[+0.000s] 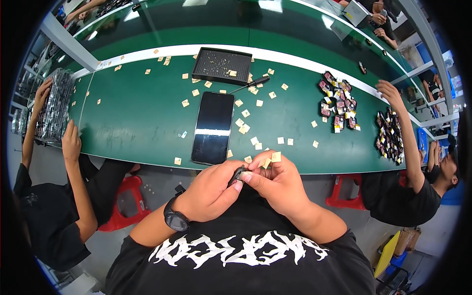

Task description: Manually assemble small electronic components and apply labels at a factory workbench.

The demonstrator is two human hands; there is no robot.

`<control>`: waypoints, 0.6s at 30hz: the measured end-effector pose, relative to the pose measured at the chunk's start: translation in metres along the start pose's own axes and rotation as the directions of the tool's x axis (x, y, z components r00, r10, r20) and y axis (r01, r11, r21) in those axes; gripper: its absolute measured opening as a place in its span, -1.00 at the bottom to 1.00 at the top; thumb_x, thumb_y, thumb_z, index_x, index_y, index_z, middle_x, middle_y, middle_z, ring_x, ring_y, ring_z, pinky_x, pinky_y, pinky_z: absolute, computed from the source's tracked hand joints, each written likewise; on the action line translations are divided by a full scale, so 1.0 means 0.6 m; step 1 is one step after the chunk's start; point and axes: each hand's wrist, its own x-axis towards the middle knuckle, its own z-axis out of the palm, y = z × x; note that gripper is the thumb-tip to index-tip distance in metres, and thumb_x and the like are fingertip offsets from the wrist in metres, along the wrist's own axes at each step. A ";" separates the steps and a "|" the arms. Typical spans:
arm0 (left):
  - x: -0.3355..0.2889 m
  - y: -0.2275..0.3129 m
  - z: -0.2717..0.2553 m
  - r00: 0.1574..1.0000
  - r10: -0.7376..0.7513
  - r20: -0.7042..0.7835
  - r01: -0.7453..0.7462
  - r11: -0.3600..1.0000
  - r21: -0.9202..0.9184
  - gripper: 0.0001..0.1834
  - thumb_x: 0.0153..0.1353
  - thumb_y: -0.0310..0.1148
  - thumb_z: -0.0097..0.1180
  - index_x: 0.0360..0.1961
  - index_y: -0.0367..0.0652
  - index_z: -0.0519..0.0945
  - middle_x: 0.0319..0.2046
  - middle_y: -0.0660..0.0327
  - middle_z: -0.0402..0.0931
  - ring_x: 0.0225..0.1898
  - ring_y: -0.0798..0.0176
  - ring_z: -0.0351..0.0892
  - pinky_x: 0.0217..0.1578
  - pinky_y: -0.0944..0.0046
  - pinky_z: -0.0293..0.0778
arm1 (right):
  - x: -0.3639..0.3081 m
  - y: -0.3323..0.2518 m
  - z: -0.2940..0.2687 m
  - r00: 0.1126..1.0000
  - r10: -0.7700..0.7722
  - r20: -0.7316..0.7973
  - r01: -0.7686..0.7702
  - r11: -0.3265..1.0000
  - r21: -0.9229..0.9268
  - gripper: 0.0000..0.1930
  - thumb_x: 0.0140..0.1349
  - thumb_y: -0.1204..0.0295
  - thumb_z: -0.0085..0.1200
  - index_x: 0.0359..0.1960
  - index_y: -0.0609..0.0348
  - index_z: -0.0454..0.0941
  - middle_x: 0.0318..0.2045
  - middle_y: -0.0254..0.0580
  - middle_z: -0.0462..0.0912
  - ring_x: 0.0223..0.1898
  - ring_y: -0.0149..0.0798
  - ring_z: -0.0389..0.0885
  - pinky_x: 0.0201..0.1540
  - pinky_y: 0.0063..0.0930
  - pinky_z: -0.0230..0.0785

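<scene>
Close to my chest, just off the table's near edge, my left hand (210, 191) is closed around a small black plastic piece (236, 175). My right hand (282, 186) meets it from the other side, thumb and fingers pinched together at the piece's end. What lies between those right fingertips is too small to tell. A beige paper square (276, 157) shows against the right fingers, with another beside it. Beyond my hands a large dark phone (214, 129) lies on the green table (280, 118). A screwdriver (251, 83) with a black handle rests past its far end.
A black tray (212, 74) of tiny parts sits at the back, with beige squares scattered around. Black devices with labels (338, 104) are heaped to the right, and another heap (390, 135) lies farther right. Co-workers sit on both sides; plastic-wrapped stacks (55, 105) stand left.
</scene>
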 end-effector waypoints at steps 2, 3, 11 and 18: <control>-0.006 -0.004 0.003 1.000 0.011 -0.028 -0.013 0.997 -0.080 -0.68 0.35 -0.48 -0.01 0.11 -0.30 0.43 -0.27 0.13 0.53 -0.31 0.12 0.54 -0.24 0.16 0.45 | -0.003 -0.009 0.009 0.999 0.033 -0.003 -0.033 0.999 0.023 -0.85 0.35 0.62 0.16 -0.11 0.23 0.49 -0.23 -0.34 0.61 -0.31 -0.61 0.59 -0.29 -0.73 0.44; -0.008 -0.002 0.003 1.000 0.008 -0.028 -0.011 0.997 -0.078 -0.68 0.35 -0.48 -0.01 0.11 -0.30 0.43 -0.27 0.13 0.53 -0.31 0.12 0.54 -0.24 0.16 0.45 | -0.005 -0.010 0.008 0.999 0.033 -0.002 -0.033 0.999 0.026 -0.85 0.35 0.62 0.16 -0.11 0.23 0.49 -0.23 -0.34 0.61 -0.31 -0.61 0.59 -0.29 -0.73 0.44; -0.007 0.015 0.000 0.949 -0.313 -0.035 0.236 0.779 -0.581 -0.67 0.35 -0.44 0.11 0.10 -0.25 0.46 -0.25 0.38 0.43 -0.30 0.58 0.32 -0.28 0.50 0.32 | -0.017 -0.012 -0.002 0.999 -0.043 0.023 0.042 0.999 0.028 -0.78 0.39 0.57 0.12 0.04 0.18 0.57 -0.20 -0.40 0.54 -0.41 -0.64 0.41 -0.44 -0.68 0.25; -0.018 0.015 -0.001 0.968 -0.228 -0.106 0.182 0.925 -0.333 -0.64 0.39 -0.40 0.06 0.15 -0.30 0.44 -0.18 0.31 0.50 -0.22 0.54 0.41 -0.17 0.43 0.41 | -0.014 -0.007 0.004 0.824 -0.488 0.288 0.544 0.541 -0.641 -0.74 0.21 0.66 0.24 -0.05 0.27 0.64 -0.24 -0.19 0.60 -0.41 -0.45 0.57 -0.42 -0.62 0.39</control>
